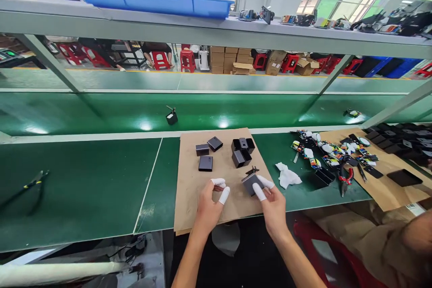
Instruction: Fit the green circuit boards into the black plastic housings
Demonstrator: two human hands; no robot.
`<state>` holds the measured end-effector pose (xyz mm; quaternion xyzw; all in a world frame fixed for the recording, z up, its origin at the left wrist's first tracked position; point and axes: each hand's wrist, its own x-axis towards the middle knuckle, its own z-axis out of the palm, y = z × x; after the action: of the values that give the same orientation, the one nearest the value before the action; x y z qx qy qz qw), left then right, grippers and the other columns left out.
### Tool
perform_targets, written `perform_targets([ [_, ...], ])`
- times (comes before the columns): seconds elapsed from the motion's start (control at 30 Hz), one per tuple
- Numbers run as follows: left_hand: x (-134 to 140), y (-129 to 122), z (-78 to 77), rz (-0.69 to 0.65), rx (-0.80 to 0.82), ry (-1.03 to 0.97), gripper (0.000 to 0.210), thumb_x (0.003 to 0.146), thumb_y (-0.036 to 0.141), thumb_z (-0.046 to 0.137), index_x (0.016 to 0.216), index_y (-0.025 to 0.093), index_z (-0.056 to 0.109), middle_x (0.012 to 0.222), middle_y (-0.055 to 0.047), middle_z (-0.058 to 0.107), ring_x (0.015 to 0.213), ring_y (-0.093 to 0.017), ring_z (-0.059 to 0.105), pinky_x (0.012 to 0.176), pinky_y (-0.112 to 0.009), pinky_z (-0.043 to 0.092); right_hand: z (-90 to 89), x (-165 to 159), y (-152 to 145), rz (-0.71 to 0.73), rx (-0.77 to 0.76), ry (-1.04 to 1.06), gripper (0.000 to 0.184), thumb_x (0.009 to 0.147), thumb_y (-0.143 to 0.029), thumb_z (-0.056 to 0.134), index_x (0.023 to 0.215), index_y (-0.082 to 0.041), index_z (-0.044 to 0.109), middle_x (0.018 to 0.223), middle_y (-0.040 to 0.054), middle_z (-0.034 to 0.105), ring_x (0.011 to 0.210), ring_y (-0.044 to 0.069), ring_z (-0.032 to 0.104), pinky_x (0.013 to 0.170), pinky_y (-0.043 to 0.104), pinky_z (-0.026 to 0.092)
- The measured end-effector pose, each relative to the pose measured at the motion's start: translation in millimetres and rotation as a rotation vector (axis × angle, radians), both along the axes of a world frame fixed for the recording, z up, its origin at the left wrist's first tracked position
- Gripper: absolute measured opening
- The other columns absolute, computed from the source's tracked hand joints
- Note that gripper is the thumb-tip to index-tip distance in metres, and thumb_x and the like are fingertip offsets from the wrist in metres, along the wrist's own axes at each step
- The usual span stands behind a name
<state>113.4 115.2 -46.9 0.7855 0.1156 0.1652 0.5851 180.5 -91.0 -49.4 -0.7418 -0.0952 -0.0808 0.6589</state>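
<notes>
My right hand (274, 209), with white finger cots on, grips a dark grey box-shaped casing (250, 183) by its right side. A small black piece with prongs (252, 170) shows just beyond that casing. To the left, my left hand (212, 204) hovers over the brown cardboard sheet (189, 193), its cotted thumb and fingers curved but apart, with nothing seen between them. Farther up the sheet lie three dark casings (205, 163). Beside them stands a cluster of open-ended black housings (241, 158).
A crumpled white cloth (288, 176) lies right of the sheet, near loose circuit boards (326, 148) and red-handled pliers (345, 177). Yellow-and-black pliers (33, 184) are at far left. One black unit (172, 117) sits on the green belt (202, 112). A person (378, 238) sits at right.
</notes>
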Motion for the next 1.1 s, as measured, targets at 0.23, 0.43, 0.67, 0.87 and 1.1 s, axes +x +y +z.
perform_targets([
  [0.23,-3.5,2.9,5.7,-0.03,-0.035,-0.005,0.02,0.103,0.04,0.067,0.112,0.023,0.071,0.108,-0.006,0.076,0.099,-0.023,0.073,0.095,-0.04,0.059,55.8,20.3,32.5,0.117,0.799,0.609,0.03,0.086,-0.041,0.092,0.111,-0.03,0.081,0.12,0.0017,0.084,0.102,0.017,0.082,0.094,0.029,0.071],
  [0.43,-6.9,5.5,5.9,-0.049,-0.049,0.003,0.018,0.103,0.04,0.067,0.112,0.024,0.071,0.109,-0.006,0.075,0.102,-0.024,0.073,0.096,-0.041,0.059,98.6,138.8,92.9,0.145,0.2,0.097,0.051,0.092,-0.059,0.079,0.133,-0.031,0.067,0.134,0.0068,0.077,0.116,0.024,0.077,0.096,0.045,0.069],
  [0.67,-12.0,8.5,12.7,-0.04,-0.084,0.007,0.016,0.101,0.037,0.067,0.109,0.023,0.072,0.104,-0.006,0.075,0.099,-0.024,0.073,0.093,-0.04,0.059,107.1,293.1,171.8,0.176,-0.27,0.055,0.034,0.104,-0.038,0.074,0.132,-0.018,0.069,0.136,0.0108,0.071,0.118,0.027,0.072,0.101,0.05,0.064],
  [0.87,-11.7,7.3,10.8,0.082,-0.153,-0.129,0.015,0.099,0.035,0.071,0.101,0.021,0.076,0.096,-0.006,0.077,0.088,-0.022,0.074,0.085,-0.035,0.061,110.0,287.8,182.6,0.197,-0.336,-0.046,0.034,0.104,-0.042,0.074,0.128,-0.017,0.07,0.129,0.0095,0.073,0.11,0.025,0.073,0.096,0.047,0.064],
  [1.1,-50.3,19.6,112.1,0.363,-0.551,-0.602,0.028,0.092,0.05,0.081,0.089,0.024,0.071,0.087,0.0,0.066,0.071,-0.014,0.062,0.066,-0.027,0.056,166.8,201.9,58.8,0.255,-0.103,-0.311,0.049,0.103,-0.073,0.056,0.085,-0.027,0.06,0.086,0.0029,0.066,0.083,0.022,0.068,0.083,0.042,0.061],
])
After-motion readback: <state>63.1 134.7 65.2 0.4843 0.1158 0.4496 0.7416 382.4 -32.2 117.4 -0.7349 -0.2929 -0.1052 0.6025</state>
